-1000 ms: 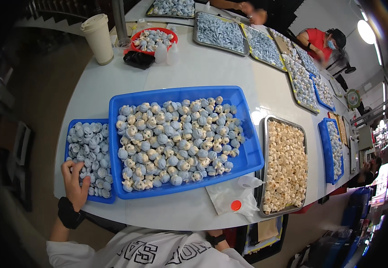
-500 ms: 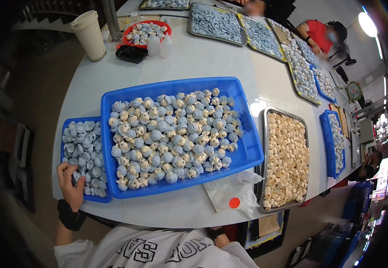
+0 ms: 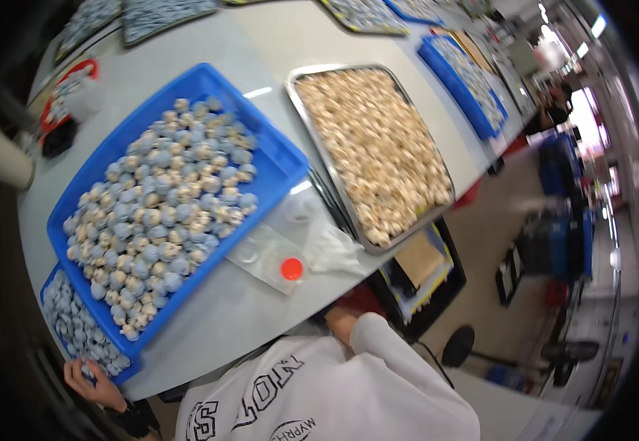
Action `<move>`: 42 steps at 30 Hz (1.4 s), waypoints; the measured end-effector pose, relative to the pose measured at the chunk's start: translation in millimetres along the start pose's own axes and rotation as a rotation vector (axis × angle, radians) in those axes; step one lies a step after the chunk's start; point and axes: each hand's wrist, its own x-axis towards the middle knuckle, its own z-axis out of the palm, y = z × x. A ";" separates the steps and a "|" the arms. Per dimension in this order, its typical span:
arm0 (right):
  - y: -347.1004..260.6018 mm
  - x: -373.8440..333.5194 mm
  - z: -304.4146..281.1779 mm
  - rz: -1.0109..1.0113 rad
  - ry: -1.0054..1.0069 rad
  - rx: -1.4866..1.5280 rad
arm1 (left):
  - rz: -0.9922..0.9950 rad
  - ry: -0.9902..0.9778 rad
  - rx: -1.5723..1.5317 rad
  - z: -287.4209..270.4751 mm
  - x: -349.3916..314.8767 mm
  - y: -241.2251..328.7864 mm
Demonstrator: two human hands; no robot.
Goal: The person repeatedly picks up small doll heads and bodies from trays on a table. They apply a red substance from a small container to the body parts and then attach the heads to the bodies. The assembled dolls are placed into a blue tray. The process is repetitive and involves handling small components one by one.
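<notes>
With the large blue tray (image 3: pixel 275 158) as the clock's centre, bare tabletop (image 3: pixel 216 316) leaves a hand room to pass at 12 and again at 5. At 7, the small blue tray (image 3: pixel 130 370) sits tight alongside, the left hand (image 3: pixel 95 384) taking up its near end. The metal tray (image 3: pixel 411 228) bars between 2 and 3, past a narrow gap; a clear bag (image 3: pixel 264 253) obstructs 4. Between 10 and 11 stands the red bowl (image 3: pixel 94 70), and between 9 and 10 the pale cup (image 3: pixel 7 160).
</notes>
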 end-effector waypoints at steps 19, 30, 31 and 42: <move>1.4 6.9 21.0 0.129 0.131 0.085 | -0.002 0.028 0.025 6.6 15.5 1.3; 8.4 21.7 22.7 0.118 0.150 0.106 | -0.128 0.077 -0.078 8.3 8.9 -13.0; 8.8 21.2 21.8 0.123 0.152 0.103 | -0.185 0.073 -0.115 9.7 7.7 -17.9; 10.9 24.7 22.0 0.118 0.151 0.100 | -0.297 -0.097 -0.241 -38.5 30.9 -3.0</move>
